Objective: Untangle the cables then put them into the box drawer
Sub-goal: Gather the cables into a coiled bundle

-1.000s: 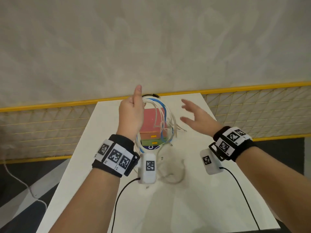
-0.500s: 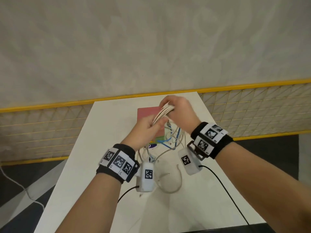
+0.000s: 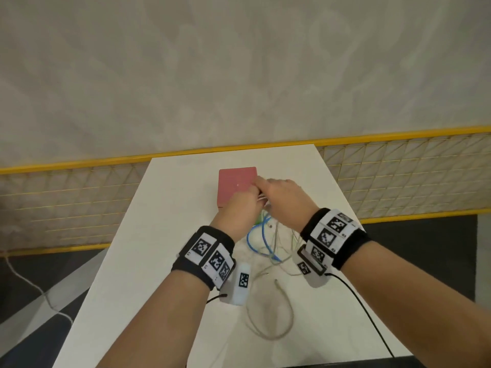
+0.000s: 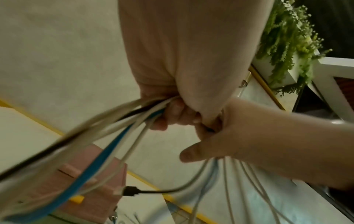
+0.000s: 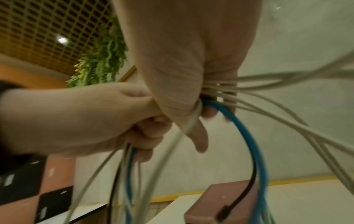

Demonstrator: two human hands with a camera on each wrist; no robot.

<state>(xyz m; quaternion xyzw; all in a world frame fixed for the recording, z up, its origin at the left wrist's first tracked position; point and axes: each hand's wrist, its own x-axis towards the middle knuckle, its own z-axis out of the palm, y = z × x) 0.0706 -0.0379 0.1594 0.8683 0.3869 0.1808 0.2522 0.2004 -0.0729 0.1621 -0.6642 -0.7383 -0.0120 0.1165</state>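
1. Gripping one bundle from both sides, the left hand [image 3: 240,205] and right hand [image 3: 281,193] meet knuckle to knuckle above the counter [image 3: 148,235], each with fingers curled tight round the cables [image 4: 122,128].
2. Held up like this, the cables hang free below the fists, so loops fall open by their own weight; that looks like the reason for lifting rather than sorting them flat.
3. From the left fist, white strands, a blue cable [image 5: 247,136] and a black cable [image 5: 249,188] sweep out together; from the right fist white strands fan downward, so each hand anchors one side of the knot.
4. Loose ends trail on the counter near the person, including a pale loop [image 3: 271,314] lying apart from the rest.
5. Just beyond the hands sits the pink box [image 3: 236,184]; its drawers look closed in the wrist views.
6. Judging from this, untangling is only starting: the strands still cross, and nothing is in a drawer.
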